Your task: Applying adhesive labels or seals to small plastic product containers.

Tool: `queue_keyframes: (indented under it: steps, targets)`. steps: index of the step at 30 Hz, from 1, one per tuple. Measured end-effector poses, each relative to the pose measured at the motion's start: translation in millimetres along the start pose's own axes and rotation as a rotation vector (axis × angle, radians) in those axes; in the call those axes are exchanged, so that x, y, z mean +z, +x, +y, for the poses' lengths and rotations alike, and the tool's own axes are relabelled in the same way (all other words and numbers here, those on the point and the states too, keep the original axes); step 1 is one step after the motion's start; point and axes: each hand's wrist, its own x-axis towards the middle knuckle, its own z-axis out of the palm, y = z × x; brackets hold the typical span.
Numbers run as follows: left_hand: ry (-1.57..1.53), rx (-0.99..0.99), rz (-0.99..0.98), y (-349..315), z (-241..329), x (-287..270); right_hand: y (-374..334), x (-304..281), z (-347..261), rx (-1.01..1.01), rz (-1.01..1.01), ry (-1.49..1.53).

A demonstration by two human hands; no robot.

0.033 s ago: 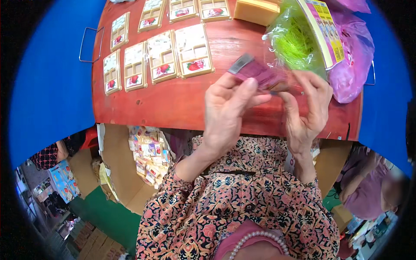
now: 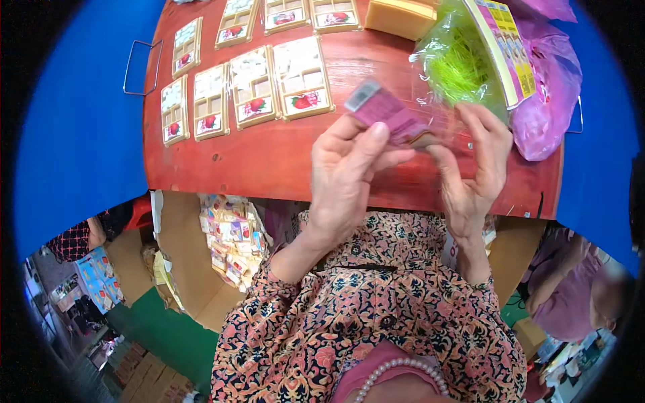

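My left hand (image 2: 342, 171) pinches a small purple printed packet (image 2: 390, 115) between thumb and fingers, over the near part of the red table. A white label with dark lines marks its upper left end, and its lower right end looks brownish and blurred. My right hand (image 2: 474, 161) is just right of that end, thumb and index finger apart. Its thumb tip is close to the packet; whether they touch I cannot tell. Several beige compartment trays (image 2: 252, 87), each with a strawberry picture at its near end, lie in two rows at the left.
On the red table (image 2: 269, 161), a clear bag of bright green strands (image 2: 460, 70) lies at the right, beside a yellow and purple printed card stack (image 2: 507, 54) and a pink plastic bag (image 2: 547, 101). An orange-yellow block (image 2: 400, 19) is at the back. Below stands a cardboard box (image 2: 185, 255) with small packets.
My left hand and the packet have shifted slightly left, and the packet's labelled end has risen a little. The right hand has moved slightly left, its fingers still apart.
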Motion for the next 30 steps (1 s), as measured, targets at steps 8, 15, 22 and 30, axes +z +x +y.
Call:
queue_keyframes:
  steps: [8, 15, 22, 30]
  targets:
    - [0.649, 0.327, 0.23, 2.4, 18.0, -45.9, -11.7, -1.3, 7.3, 0.261, -0.154, 0.315]
    - [1.748, 0.674, 0.284, 74.4, 12.4, -95.1, -20.3, -17.3, 11.6, 0.612, -0.029, 0.584]
    - [1.819, 0.778, 0.153, 78.2, 9.6, -97.2, -27.4, -1.5, 10.2, 0.556, -0.136, 0.629]
    - [1.666, 0.752, -0.069, 49.6, -26.8, -107.1, -25.7, 16.8, 10.8, 0.561, -0.314, 0.671]
